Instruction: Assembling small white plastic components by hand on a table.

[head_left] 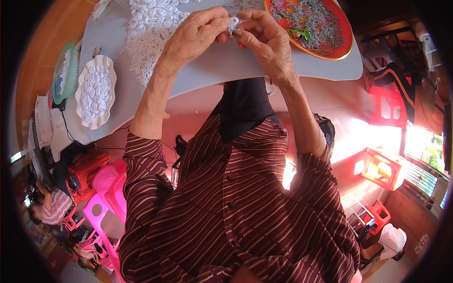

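Note:
Between my two hands, over the far part of the grey table (198,70), is a small white plastic ring piece (233,21). My left hand (200,34) pinches it from the left with thumb and forefinger. From the right, the thumb and fingers of my right hand (265,40) close on the same piece. To the left of my hands lies a big heap of white plastic pieces (151,28). On the right, a red round tray with a gold rim (339,57) holds many small grey metal parts (317,29) and a bit of green (302,34).
At the table's left, a white scalloped dish (111,101) holds more white pieces, beside a green basket (73,78). Pink chairs (106,207) and red stools (384,167) stand on the floor around. Other people (54,205) sit at the lower left and lower right.

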A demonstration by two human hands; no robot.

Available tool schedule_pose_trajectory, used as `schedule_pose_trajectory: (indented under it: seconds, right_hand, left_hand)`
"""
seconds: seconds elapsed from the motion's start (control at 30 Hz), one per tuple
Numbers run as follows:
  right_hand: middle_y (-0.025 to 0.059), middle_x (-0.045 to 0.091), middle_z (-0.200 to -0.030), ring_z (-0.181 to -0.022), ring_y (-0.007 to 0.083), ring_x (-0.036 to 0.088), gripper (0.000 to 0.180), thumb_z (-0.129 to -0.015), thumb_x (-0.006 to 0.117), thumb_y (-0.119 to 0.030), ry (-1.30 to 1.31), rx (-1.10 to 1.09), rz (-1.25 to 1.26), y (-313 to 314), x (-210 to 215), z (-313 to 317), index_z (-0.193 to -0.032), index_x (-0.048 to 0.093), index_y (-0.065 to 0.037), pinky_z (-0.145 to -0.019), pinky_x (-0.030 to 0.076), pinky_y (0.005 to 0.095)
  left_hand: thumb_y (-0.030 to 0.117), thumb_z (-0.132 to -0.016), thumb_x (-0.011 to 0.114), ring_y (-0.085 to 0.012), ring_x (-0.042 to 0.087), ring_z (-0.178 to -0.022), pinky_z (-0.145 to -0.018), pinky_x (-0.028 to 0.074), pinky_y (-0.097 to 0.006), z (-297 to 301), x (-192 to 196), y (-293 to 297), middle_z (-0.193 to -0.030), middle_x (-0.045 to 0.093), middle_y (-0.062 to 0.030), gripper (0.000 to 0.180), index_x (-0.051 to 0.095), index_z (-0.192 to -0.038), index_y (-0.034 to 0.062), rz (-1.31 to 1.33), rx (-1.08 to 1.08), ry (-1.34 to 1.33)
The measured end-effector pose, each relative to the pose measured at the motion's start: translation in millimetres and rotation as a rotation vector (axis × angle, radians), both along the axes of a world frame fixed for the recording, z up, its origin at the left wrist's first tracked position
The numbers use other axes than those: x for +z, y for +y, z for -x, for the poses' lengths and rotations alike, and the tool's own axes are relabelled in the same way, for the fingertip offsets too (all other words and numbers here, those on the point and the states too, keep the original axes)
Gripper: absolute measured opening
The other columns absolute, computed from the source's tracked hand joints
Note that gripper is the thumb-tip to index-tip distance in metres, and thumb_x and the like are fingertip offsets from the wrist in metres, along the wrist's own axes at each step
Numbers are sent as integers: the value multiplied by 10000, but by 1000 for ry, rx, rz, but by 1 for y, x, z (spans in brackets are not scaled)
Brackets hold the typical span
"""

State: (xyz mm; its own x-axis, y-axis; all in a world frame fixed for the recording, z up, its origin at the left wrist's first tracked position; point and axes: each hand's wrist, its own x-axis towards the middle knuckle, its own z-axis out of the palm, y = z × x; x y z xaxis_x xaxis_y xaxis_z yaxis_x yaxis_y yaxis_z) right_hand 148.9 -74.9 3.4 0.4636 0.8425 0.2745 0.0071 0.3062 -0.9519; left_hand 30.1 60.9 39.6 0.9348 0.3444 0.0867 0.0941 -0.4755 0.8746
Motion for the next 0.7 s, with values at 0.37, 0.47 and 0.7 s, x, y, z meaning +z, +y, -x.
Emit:
schedule_pose_trajectory:
  seconds: [0.37,0.47,0.7]
  right_hand:
    - [36,617,-845,-725,74,566,242,-846,615,-27,-42,-8,-28,0,-3,1,-1078,556,14,-687,482,206]
    - [32,617,-848,-720,73,562,231,-850,610,-22,-22,-7,-39,1,-1,1,-1073,560,13,-684,481,204]
    - [37,632,-841,-786,98,622,282,-812,661,-23,40,83,-92,1,-1,3,-1071,556,19,-718,504,222]
  left_hand:
    - [291,-932,457,-129,440,-554,-537,368,-280,-3,-2,4,-603,495,-39,300,535,-825,22,-110,-79,-10]
    - [299,-948,448,-138,435,-567,-551,377,-276,1,-15,-12,-622,501,-56,315,540,-860,11,-34,47,-162]
    - [288,-945,455,-161,470,-626,-591,414,-282,1,-25,-32,-702,549,-92,324,549,-906,-20,35,283,-269]
